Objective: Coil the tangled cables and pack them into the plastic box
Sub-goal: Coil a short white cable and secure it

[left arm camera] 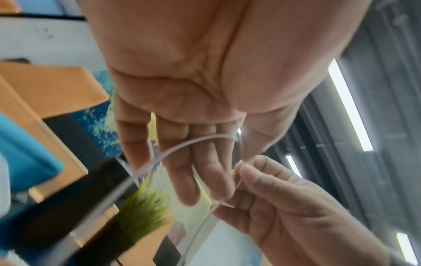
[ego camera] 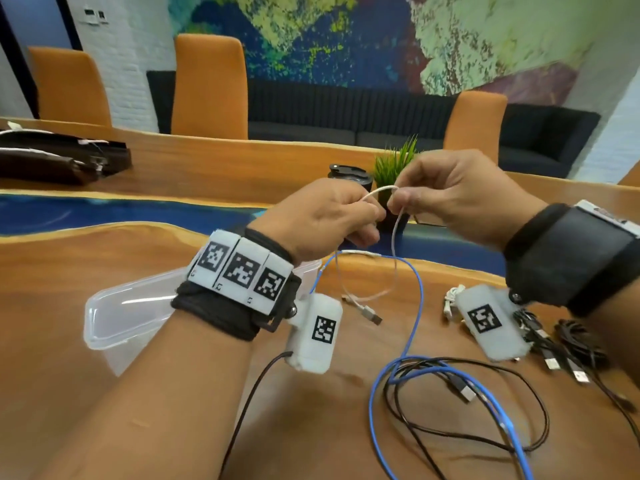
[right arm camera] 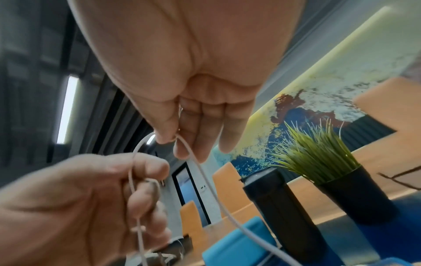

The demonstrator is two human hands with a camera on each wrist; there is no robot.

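Above the wooden table, both hands hold one thin white cable point(ego camera: 379, 189). My left hand point(ego camera: 360, 220) grips it with curled fingers, and a loop hangs below with a USB plug point(ego camera: 372, 315) at its end. My right hand point(ego camera: 407, 199) pinches the cable point(right arm camera: 205, 172) between thumb and forefinger, close to the left. In the left wrist view the cable point(left arm camera: 182, 146) arcs across my left fingers. A clear plastic box point(ego camera: 114, 317) lies under my left wrist. A blue cable point(ego camera: 417, 306) runs down into a tangle with a black cable point(ego camera: 462, 389) at the front right.
Bundled black cables point(ego camera: 568, 344) and a small white coil point(ego camera: 452, 296) lie under my right wrist. A potted plant point(ego camera: 394, 164) and a black tumbler point(ego camera: 349, 174) stand just behind the hands. A dark bag point(ego camera: 59, 157) sits far left. Orange chairs line the far edge.
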